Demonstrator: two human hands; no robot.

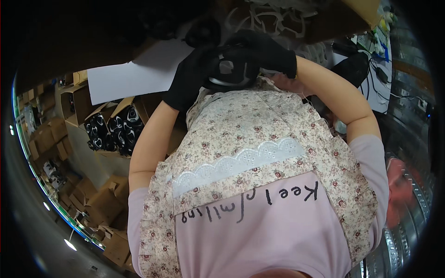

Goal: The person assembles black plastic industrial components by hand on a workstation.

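Item: black rounded piece (237,74) | Finish: grey patch on face, pale curved near edge | State: partly covered, finer detail unclear | Position: held between left hand (195,72) and right hand (269,50)

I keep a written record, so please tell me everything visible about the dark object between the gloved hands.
The dark object is rounded, mostly black and plastic-looking, with a greyish patch on its face and a pale curved band along its lower edge. It is held between the gloved left hand and right hand, near the floral apron; whether it touches the apron is unclear. Shadow and the hands hide the rest.
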